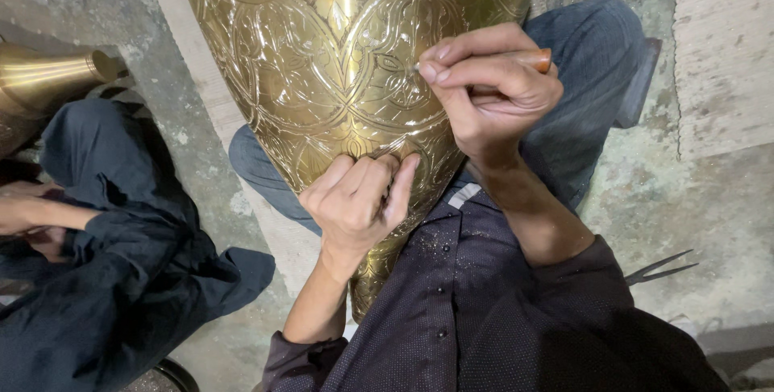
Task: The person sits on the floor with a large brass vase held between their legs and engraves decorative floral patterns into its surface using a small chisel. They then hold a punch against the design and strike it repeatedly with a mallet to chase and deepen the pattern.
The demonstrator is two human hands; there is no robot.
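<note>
Head view: co-worker [105, 263] sits left of brass vessel [347, 62].

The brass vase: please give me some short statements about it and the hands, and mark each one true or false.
1. The right hand holds a tool with an orange handle against the brass vase. True.
2. The left hand is flat on the floor. False: it rests against the vase, lower down, fingers curled.
3. The vase surface is plain and smooth. False: it is covered with engraved leaf and arch patterns.
4. The vase lies across the person's lap. True.
5. A second person in dark clothes sits to the left. True.
6. A pair of metal dividers lies on top of the vase. False: it lies on the floor at the right.
</note>
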